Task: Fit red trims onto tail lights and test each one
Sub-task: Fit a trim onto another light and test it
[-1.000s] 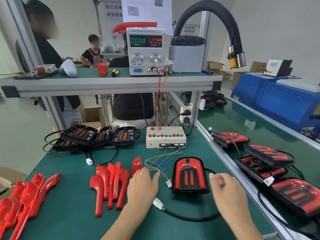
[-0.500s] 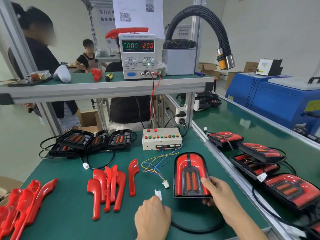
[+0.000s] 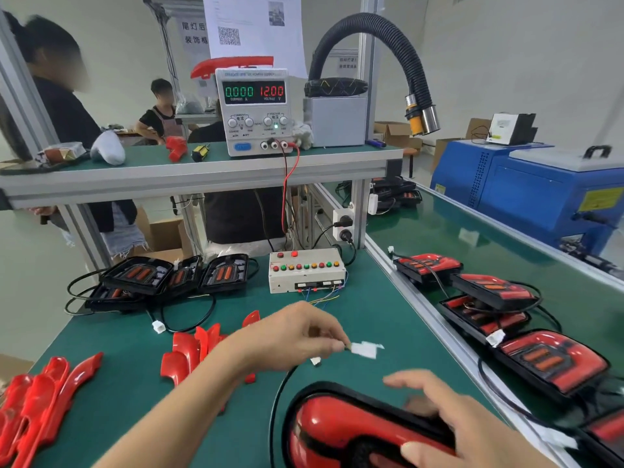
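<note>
tail light (image 3: pixel 341 430) at 6 o'clock, lifted off green bench (image 3: pixel 371 319) | right hand (image 3: pixel 472 430) grips its right end | left hand (image 3: pixel 290 336) pinches white connector (image 3: pixel 366 349) | red trims (image 3: pixel 189 352) at 9 o'clock | test box (image 3: pixel 305 271) at 12 o'clock

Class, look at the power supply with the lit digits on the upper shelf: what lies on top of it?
A red trim lies across the top of the power supply. A hanging paper sheet covers its right end.

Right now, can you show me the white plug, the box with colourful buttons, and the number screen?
white plastic plug (image 3: pixel 364 350), head view, its middle.
white button box (image 3: pixel 305 280), head view, front face.
power supply screen (image 3: pixel 254 91), head view, display centre.
</note>
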`<state>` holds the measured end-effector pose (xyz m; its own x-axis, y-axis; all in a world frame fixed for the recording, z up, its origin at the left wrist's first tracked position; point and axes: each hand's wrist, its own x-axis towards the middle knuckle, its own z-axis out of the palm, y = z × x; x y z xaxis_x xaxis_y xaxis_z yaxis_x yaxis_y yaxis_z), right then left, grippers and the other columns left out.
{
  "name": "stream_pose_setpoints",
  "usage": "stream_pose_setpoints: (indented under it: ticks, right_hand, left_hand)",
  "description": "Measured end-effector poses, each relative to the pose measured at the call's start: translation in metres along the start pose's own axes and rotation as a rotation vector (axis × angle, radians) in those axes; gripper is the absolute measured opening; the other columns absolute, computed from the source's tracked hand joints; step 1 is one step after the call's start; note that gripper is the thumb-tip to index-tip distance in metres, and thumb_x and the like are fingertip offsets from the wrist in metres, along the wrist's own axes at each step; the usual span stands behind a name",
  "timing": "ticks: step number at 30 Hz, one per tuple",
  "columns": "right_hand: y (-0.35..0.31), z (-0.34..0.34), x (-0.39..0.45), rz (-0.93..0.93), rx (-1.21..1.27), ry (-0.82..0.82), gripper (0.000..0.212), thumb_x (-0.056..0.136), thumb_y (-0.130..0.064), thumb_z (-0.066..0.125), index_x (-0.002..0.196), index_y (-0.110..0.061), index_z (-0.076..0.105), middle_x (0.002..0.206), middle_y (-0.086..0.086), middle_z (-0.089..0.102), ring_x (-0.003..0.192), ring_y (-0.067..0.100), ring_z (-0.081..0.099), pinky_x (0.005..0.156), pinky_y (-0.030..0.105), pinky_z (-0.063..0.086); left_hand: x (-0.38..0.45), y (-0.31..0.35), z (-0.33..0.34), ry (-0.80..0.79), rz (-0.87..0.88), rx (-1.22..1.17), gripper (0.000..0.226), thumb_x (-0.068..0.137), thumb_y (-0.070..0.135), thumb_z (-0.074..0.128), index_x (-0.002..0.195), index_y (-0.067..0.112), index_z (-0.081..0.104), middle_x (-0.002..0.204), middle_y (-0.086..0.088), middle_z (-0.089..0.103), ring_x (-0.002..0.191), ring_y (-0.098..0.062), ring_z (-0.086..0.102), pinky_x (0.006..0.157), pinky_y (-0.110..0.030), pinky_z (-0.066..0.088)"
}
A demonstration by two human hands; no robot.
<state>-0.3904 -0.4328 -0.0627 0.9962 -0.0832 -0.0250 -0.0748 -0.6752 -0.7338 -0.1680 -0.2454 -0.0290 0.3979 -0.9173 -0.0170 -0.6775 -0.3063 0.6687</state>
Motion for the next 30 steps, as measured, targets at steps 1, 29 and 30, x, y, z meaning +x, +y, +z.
stream_pose_setpoints:
  ticks: [1, 29, 30]
  right_hand:
    - [-0.005, 0.0, 0.002, 0.032, -0.056, 0.034, 0.082, 0.066, -0.081, 0.061, 0.139, -0.074, 0.022, 0.111, -0.036, 0.066, 0.111, -0.017, 0.058, 0.101, 0.019, 0.045]
    - [0.068, -0.071, -0.04, 0.518, 1.19, 1.308, 0.016, 0.093, -0.025, 0.071, 0.082, -0.014, 0.069, 0.072, 0.003, 0.069, 0.06, 0.015, 0.059, 0.048, 0.023, 0.048]
    - [0.074, -0.078, -0.038, 0.548, 1.211, 1.338, 0.018, 0.093, -0.026, 0.072, 0.082, -0.013, 0.065, 0.072, 0.005, 0.065, 0.058, 0.016, 0.056, 0.048, 0.024, 0.047]
  left_hand:
    - [0.005, 0.007, 0.0, -0.089, 0.019, 0.033, 0.012, 0.097, 0.027, 0.065, 0.102, 0.026, 0.076, 0.072, 0.002, 0.066, 0.065, -0.005, 0.051, 0.063, -0.025, 0.041]
    - [0.006, 0.044, 0.114, 0.672, -0.055, -0.402, 0.024, 0.094, 0.041, 0.05, 0.106, 0.038, 0.071, 0.106, 0.036, 0.067, 0.108, 0.02, 0.055, 0.089, -0.008, 0.04]
    - [0.003, 0.041, 0.122, 0.677, -0.066, -0.397, 0.02, 0.097, 0.032, 0.054, 0.102, 0.036, 0.073, 0.103, 0.036, 0.068, 0.105, 0.019, 0.056, 0.088, -0.006, 0.041]
